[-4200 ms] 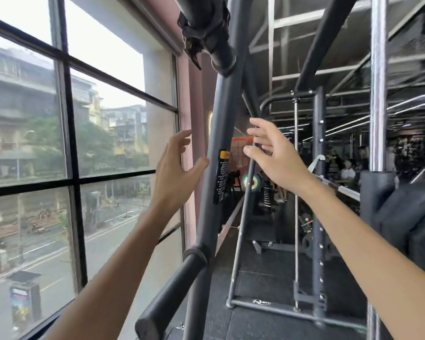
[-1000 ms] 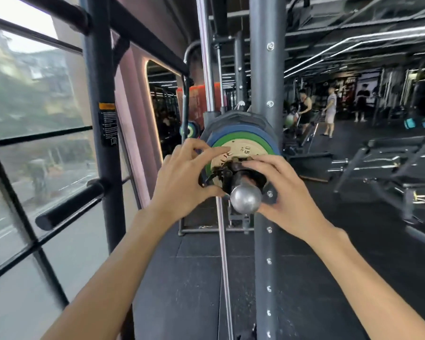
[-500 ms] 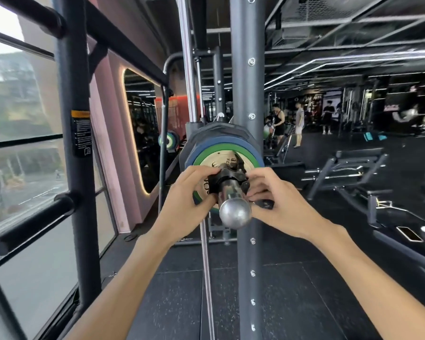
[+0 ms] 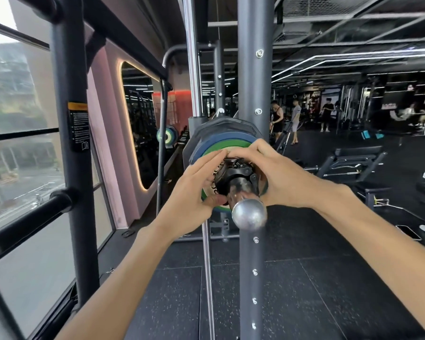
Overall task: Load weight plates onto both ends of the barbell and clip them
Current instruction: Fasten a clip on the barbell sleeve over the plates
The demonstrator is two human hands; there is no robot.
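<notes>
The barbell's steel sleeve end (image 4: 248, 214) points straight at me at chest height. On it sit a large black plate (image 4: 225, 126), a blue plate (image 4: 228, 139) and a green plate (image 4: 215, 149), stacked outward. A black clip collar (image 4: 237, 169) rings the sleeve just outside the green plate. My left hand (image 4: 196, 185) curls round the collar from the left, thumb beneath it. My right hand (image 4: 277, 175) wraps the collar from the right, fingers arched over its top. The plates' centres are hidden behind both hands.
A grey rack upright (image 4: 254, 69) rises just behind the sleeve, with a chrome guide rod (image 4: 207, 266) beside it. Another upright (image 4: 71, 143) and a black handle bar (image 4: 27, 224) stand at the left by the window. Benches (image 4: 353, 165) and several people (image 4: 286, 121) are to the right.
Both hands have slid the collar further inward along the sleeve toward the green plate and closed more tightly over it. The view has moved closer.
</notes>
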